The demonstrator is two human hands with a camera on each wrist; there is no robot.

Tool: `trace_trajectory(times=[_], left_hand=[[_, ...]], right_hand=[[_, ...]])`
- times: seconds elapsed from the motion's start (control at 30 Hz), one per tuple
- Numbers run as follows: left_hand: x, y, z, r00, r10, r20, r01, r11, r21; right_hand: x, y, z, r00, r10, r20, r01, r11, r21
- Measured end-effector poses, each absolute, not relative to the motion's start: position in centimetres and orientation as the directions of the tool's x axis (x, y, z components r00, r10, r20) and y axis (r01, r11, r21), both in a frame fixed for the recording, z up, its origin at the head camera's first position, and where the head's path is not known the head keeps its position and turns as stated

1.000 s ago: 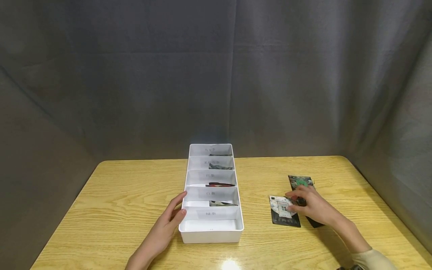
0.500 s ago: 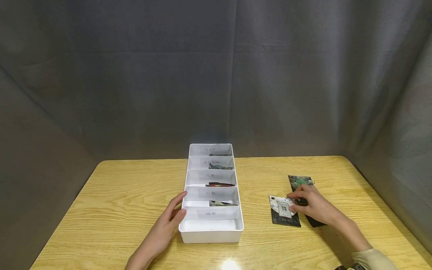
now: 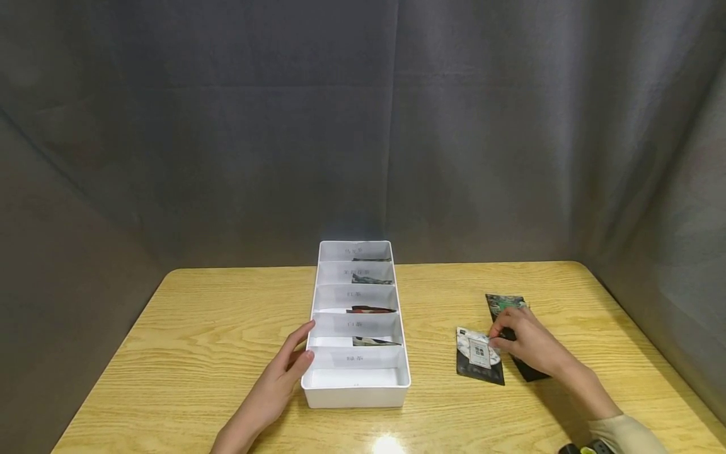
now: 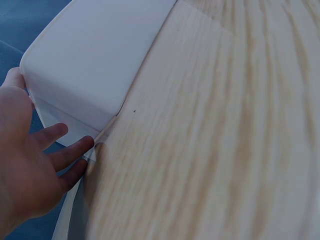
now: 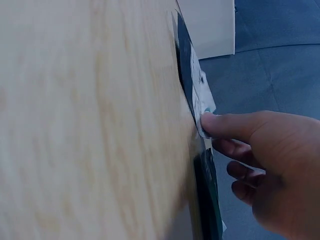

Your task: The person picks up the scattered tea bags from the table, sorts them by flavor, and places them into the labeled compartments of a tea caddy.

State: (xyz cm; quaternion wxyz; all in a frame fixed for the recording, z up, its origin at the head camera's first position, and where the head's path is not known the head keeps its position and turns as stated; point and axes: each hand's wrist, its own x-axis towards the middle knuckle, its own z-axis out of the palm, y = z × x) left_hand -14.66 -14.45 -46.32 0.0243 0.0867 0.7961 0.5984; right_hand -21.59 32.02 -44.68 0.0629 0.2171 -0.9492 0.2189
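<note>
My left hand rests against the left side of a long white divided box, thumb and forefinger touching its rim. Relaxed fingers of that hand show beside the box wall in the left wrist view. At the right, my right hand pinches the right edge of a black-and-white packet between thumb and forefinger. That edge looks lifted a little in the right wrist view, where the hand shows from the side. Partly under the right hand lies a dark packet with a green patch.
The box has several labelled compartments in a row. Thin packets stand in most of them, among them a red-and-black packet and a dark-and-pale packet. The wooden table is backed by a grey curtain.
My right thumb and forefinger have closed on the white packet's edge, and the packet has tilted and shifted slightly right. The left hand stays at the box.
</note>
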Motion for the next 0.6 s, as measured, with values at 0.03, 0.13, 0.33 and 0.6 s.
trace_trajectory(times=[0.03, 0.13, 0.33, 0.6], left_hand=[[-14.6, -14.5, -46.3, -0.984, 0.168, 0.064, 0.108, 0.267, 0.958], [-14.6, -14.4, -46.3, -0.984, 0.169, 0.063, 0.107, 0.262, 0.959], [-14.6, -14.5, -46.3, -0.983, 0.171, 0.065, 0.110, 0.266, 0.958], [-14.6, -14.5, -46.3, -0.982, 0.175, 0.071, 0.116, 0.263, 0.958]], right_hand=[[-21.6, 32.0, -44.7, -0.893, -0.384, 0.233, -0.448, 0.806, -0.388], [-21.7, 31.8, -44.7, -0.885, -0.380, 0.269, -0.461, 0.800, -0.384], [-21.4, 31.6, -43.9, -0.915, -0.329, 0.234, -0.401, 0.809, -0.429], [-20.9, 31.1, -42.9, -0.914, -0.308, 0.265, -0.403, 0.769, -0.497]])
